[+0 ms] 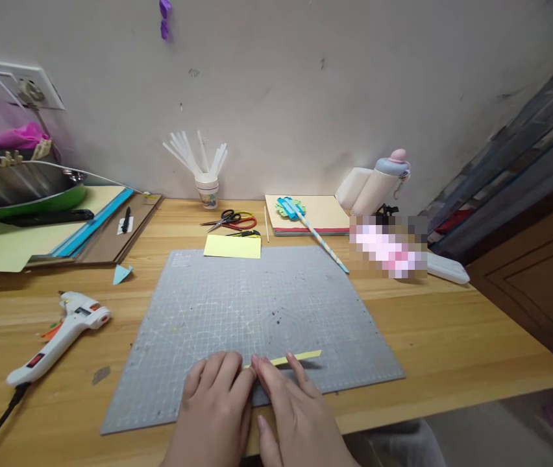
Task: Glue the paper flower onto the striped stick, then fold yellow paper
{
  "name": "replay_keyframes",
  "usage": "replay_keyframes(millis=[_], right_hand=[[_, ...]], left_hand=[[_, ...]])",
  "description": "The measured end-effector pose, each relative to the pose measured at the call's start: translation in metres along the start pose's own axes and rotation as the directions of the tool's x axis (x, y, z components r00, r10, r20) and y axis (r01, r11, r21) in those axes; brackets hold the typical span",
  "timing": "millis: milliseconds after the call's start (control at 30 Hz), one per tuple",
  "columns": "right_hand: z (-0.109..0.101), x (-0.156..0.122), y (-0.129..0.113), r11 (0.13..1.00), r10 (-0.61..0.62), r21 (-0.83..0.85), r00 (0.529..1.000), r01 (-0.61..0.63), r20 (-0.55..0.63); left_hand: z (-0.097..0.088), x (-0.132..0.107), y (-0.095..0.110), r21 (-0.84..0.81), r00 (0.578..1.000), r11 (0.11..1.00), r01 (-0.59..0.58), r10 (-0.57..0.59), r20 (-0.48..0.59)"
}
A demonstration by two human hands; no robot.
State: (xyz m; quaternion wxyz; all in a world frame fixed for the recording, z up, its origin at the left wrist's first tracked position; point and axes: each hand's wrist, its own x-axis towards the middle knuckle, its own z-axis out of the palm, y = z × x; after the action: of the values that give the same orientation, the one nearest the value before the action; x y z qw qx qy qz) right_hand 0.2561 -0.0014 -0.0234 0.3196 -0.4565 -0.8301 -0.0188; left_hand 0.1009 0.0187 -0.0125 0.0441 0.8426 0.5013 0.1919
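Side by side at the near edge of the grey cutting mat (276,292), both of my hands work on a narrow yellow paper strip (308,355). My left hand (215,392) has its fingers bent down over the strip's left end, which they mostly hide. Touching it, my right hand (293,402) pinches the strip near the same spot. The strip's free right end sticks out past my right fingers, slightly above the mat. A yellow paper sheet (232,247) lies at the mat's far edge, beside a yellow utility knife (250,234).
A hot glue gun (62,334) lies left of the mat, its cord running forward. Scissors (230,219) and a cup (207,189) of white sticks are at the back. A paper flower (290,208) on a striped stem rests on stacked paper (330,217). A bottle (378,185) stands behind right.
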Motion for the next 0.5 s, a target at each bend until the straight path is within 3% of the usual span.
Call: replay_keyframes(millis=[233,500], right_hand=[[-0.002,0.005,-0.001,0.998,0.042,0.057,0.997,-0.039,-0.057],[0.01,0.005,-0.004,0.995,-0.045,-0.095,0.993,0.035,-0.106]], left_hand=[[-0.006,-0.006,-0.013,0.057,0.995,0.995,-0.076,0.079,-0.06],[-0.022,-0.017,-0.042,0.283,0.987,0.951,-0.127,0.149,-0.057]])
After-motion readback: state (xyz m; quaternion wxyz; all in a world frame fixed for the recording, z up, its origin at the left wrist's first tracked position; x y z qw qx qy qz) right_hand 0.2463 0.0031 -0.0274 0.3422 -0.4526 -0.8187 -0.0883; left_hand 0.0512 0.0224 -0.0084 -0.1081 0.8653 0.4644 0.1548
